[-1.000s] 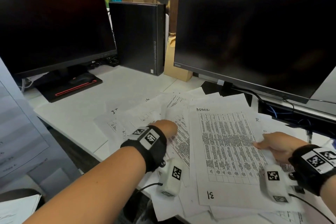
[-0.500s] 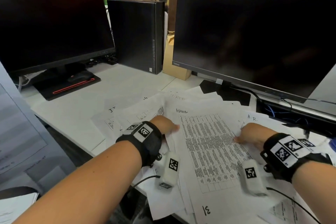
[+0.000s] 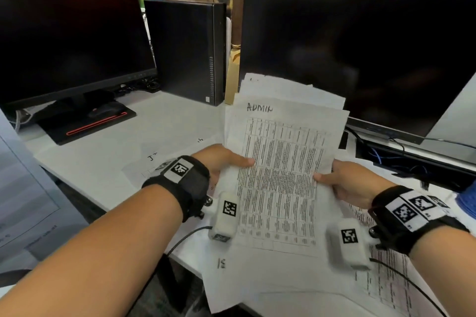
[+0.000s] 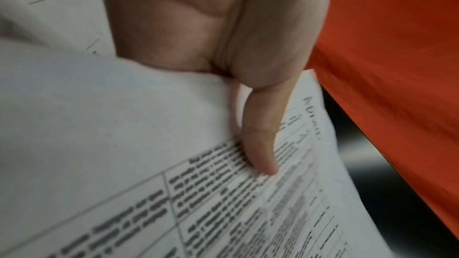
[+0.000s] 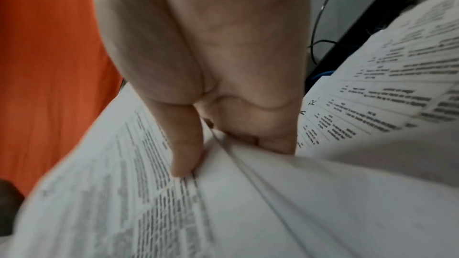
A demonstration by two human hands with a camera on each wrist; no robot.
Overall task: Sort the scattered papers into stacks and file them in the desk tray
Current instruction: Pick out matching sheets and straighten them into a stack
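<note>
A bundle of printed sheets [image 3: 280,162], its top page headed "ADMIN", is raised off the desk and tilted toward me. My left hand [image 3: 226,162] grips its left edge, thumb on the printed table [image 4: 261,152]. My right hand [image 3: 342,183] grips the right edge, thumb on top and fingers underneath [image 5: 188,148]. Both hold the same bundle [image 5: 149,203] of several sheets. More loose papers [image 3: 386,280] lie on the white desk [image 3: 103,157] below and to the right, one marked "A.R." [image 5: 372,95]. No desk tray shows in any view.
Two dark monitors stand at the back, one left [image 3: 69,41] and one right [image 3: 360,51], with a black computer tower [image 3: 185,51] between them. Cables [image 3: 401,159] run under the right monitor. A grey folder or panel [image 3: 23,201] stands at the far left.
The hands slid inward over the scattered papers, gathered sheets under the "ADMIN" page, and have lifted the bundle off the desk to a tilted, raised position.
</note>
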